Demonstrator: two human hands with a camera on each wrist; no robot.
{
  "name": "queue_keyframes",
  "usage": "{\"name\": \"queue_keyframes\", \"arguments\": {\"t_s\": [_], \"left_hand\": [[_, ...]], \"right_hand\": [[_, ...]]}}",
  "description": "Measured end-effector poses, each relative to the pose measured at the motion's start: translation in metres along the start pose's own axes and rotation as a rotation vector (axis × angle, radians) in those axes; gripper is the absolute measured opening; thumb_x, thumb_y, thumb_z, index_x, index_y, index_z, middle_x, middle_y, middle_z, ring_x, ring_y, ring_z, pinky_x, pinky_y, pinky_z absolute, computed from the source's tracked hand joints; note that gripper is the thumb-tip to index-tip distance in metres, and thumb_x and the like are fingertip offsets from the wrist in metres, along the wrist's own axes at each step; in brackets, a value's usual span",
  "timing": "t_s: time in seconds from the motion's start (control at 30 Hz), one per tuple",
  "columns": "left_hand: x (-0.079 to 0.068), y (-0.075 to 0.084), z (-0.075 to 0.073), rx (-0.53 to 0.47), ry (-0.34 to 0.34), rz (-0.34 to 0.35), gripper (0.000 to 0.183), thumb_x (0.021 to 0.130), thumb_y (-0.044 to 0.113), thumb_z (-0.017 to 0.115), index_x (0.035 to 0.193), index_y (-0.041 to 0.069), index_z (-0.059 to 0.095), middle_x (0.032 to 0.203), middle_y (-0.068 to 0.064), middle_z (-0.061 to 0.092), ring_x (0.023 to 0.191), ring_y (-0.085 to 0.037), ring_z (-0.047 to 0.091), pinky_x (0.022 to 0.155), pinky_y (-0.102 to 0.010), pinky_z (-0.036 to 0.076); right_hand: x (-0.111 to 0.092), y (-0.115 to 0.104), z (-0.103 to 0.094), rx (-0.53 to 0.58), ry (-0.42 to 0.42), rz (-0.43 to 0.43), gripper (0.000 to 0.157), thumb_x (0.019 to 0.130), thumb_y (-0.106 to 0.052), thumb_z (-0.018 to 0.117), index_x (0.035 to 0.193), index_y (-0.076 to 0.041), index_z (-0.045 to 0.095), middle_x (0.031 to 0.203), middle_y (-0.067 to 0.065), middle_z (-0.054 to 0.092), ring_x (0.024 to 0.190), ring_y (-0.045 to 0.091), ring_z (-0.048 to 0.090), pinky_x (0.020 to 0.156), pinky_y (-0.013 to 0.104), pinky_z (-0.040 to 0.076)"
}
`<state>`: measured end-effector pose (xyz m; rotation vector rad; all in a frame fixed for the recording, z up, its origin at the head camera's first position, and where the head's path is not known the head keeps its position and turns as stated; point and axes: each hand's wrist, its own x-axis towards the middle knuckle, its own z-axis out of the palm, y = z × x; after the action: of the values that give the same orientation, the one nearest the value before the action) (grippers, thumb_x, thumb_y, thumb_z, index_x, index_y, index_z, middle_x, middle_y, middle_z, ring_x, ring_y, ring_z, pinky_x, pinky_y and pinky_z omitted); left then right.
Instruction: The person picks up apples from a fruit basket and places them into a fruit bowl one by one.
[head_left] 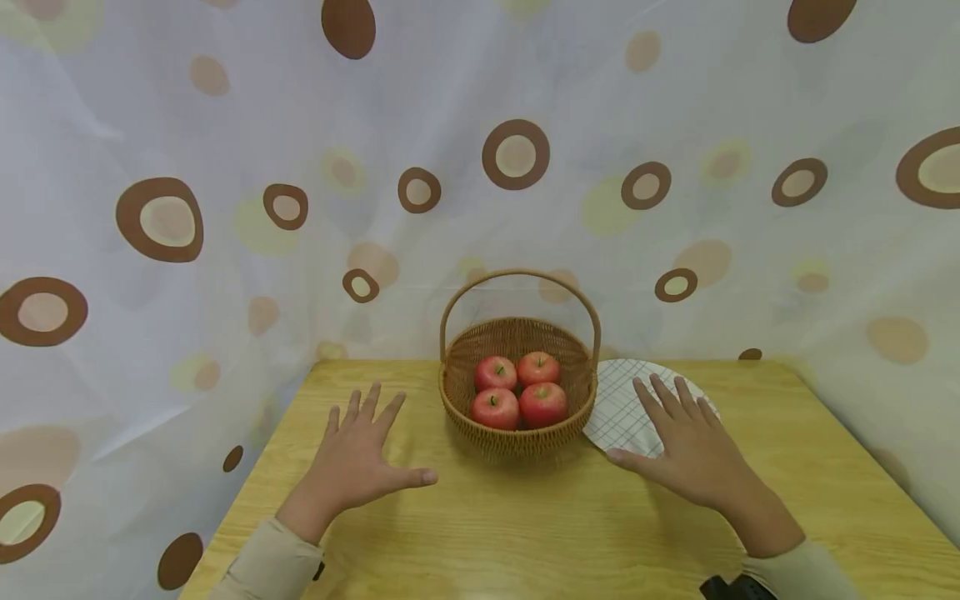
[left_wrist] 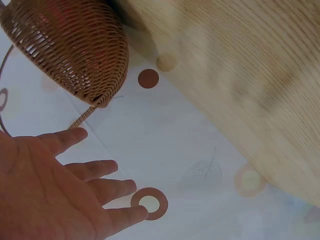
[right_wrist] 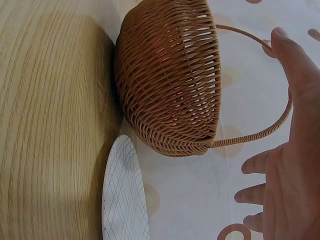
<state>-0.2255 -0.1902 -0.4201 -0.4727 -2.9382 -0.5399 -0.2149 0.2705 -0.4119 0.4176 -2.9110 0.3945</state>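
A brown wicker basket (head_left: 517,442) with a tall arched handle (head_left: 519,272) stands near the back of the table. Several red apples (head_left: 543,405) lie together inside it. My left hand (head_left: 352,462) hovers to the left of the basket, fingers spread and nothing in it. To the basket's right, my right hand (head_left: 690,454) is likewise spread and holds nothing; it overlaps a white cloth-like round with a grid pattern (head_left: 618,400) in the head view. Both wrist views show the basket's woven side (left_wrist: 75,55) apart from the fingers, with the apples mostly hidden behind the weave.
The light wooden table (head_left: 510,533) reaches back to a white curtain (head_left: 450,100) printed with brown and beige ovals. That curtain also hangs along the left and right sides. Part of the patterned round (right_wrist: 124,195) sits close beside the basket.
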Motion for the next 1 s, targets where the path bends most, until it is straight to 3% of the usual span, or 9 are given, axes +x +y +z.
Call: {"name": "queue_keyframes", "arguments": {"t_s": [0.43, 0.77, 1.0], "left_hand": [[0.007, 0.003, 0.007, -0.004, 0.001, 0.027, 0.127, 0.076, 0.092, 0.066, 0.17, 0.016, 0.027, 0.177, -0.02, 0.019, 0.161, -0.053, 0.013, 0.126, -0.077, 0.009], [0.015, 0.011, 0.013, -0.012, -0.001, 0.047, 0.128, 0.078, 0.089, 0.066, 0.17, 0.009, 0.026, 0.176, -0.019, 0.022, 0.163, -0.047, 0.016, 0.127, -0.074, 0.013], [0.021, 0.019, 0.016, -0.007, 0.0, 0.058, 0.131, 0.076, 0.093, 0.064, 0.17, 0.011, 0.024, 0.176, -0.017, 0.024, 0.163, -0.046, 0.018, 0.129, -0.071, 0.016]], "right_hand": [[0.011, -0.009, 0.004, 0.011, -0.015, -0.005, 0.115, 0.092, -0.078, 0.061, 0.167, 0.002, 0.025, 0.173, 0.029, 0.022, 0.16, 0.058, 0.012, 0.123, 0.078, 0.017], [0.018, -0.015, 0.012, 0.024, -0.007, -0.012, 0.115, 0.092, -0.08, 0.06, 0.167, 0.001, 0.028, 0.174, 0.026, 0.025, 0.159, 0.057, 0.016, 0.123, 0.077, 0.021], [0.022, -0.02, 0.02, 0.044, -0.008, -0.013, 0.114, 0.092, -0.08, 0.059, 0.167, -0.001, 0.027, 0.174, 0.025, 0.025, 0.159, 0.057, 0.017, 0.123, 0.076, 0.022]]}}
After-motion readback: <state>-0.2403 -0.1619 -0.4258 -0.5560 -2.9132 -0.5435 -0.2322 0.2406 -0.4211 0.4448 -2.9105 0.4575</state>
